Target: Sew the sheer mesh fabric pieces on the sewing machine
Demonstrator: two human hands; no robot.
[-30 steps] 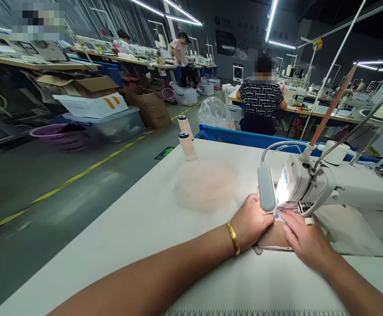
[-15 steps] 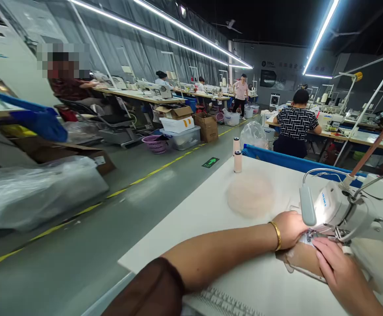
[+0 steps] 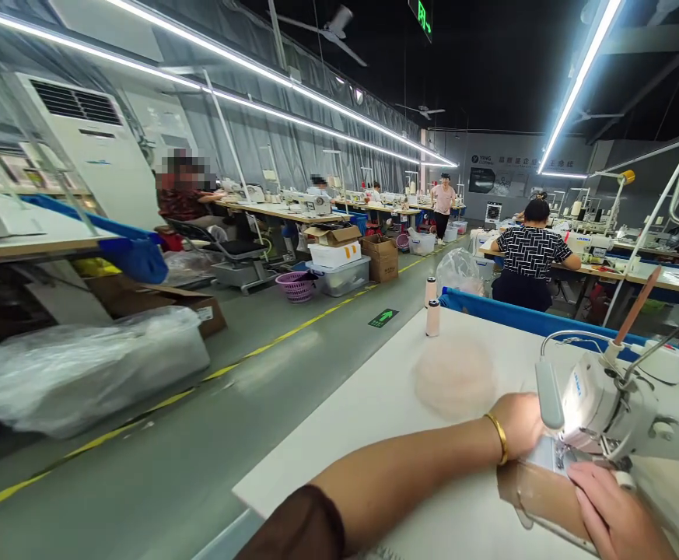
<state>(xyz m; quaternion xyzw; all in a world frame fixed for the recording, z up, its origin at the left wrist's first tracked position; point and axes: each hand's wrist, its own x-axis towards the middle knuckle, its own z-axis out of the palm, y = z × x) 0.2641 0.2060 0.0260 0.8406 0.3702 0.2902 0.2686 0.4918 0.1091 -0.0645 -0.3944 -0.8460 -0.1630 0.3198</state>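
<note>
1 pc sheer tan fabric (image 3: 549, 491), at JUKI sewing machine (image 3: 585, 398) presser ft (image 3: 561, 459): prob. mid-feed, my R hand (image 3: 616, 502) fingers laid flat, unclenched, L hand (image 3: 519, 424) grip hidden, can't tell; next calls for steady, level guiding.

Room leftward over tabletop (image 3: 368, 408), sewing machine (image 3: 593, 400) rightward

White sewing machine (image 3: 593, 400) at 4 o'clock. Around its presser foot (image 3: 561, 456): left hand (image 3: 518, 425), gold bangle (image 3: 498, 439) at the wrist, at 10; right hand (image 3: 616, 502), fingers extended, at 4. From machine: pale cloth (image 3: 454, 377) at 9, thread spools (image 3: 432, 319) at 10, seated co-worker (image 3: 531, 253) at 11.
</note>
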